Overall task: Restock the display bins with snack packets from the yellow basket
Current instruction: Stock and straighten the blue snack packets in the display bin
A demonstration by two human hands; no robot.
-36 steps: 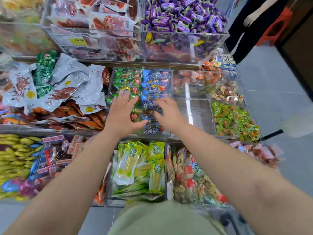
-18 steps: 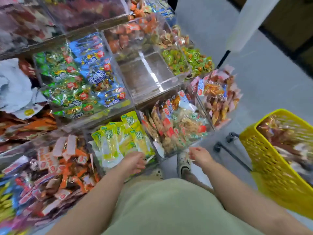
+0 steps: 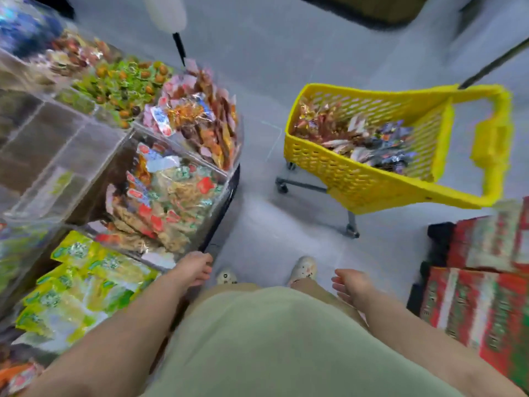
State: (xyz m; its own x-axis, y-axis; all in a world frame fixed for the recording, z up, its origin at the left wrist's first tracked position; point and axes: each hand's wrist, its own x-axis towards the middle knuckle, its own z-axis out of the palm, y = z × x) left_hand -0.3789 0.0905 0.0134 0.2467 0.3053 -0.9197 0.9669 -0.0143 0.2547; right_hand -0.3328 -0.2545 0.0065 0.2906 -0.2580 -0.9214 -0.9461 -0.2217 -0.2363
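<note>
In the head view, the yellow basket (image 3: pixel 357 179) stands on its wheeled frame on the floor (image 3: pixel 257 81), well apart from both hands and to the right of the display bins (image 3: pixel 177 196). The snack packets (image 3: pixel 357 138) lie heaped in its bottom as a loose jumble of shiny foil and film wrappers.

The left hand (image 3: pixel 194 267) hangs at the near corner of the display with its fingers loosely curled and holds nothing. The right hand (image 3: pixel 347 283) hangs low beside the body with its palm open, its fingers relaxed and nothing in it.

The packets are probably light, soft and crinkly, with slick skins that slide over one another. A single pinch would likely lift only one or two. A wide scoop with spread fingers under a bunch, or both hands cupped round a heap, should carry more. Squeezing hard could crush brittle contents. One clear bin (image 3: pixel 57 156) shows a bare bottom, so it looks like the place most in need of filling.
</note>
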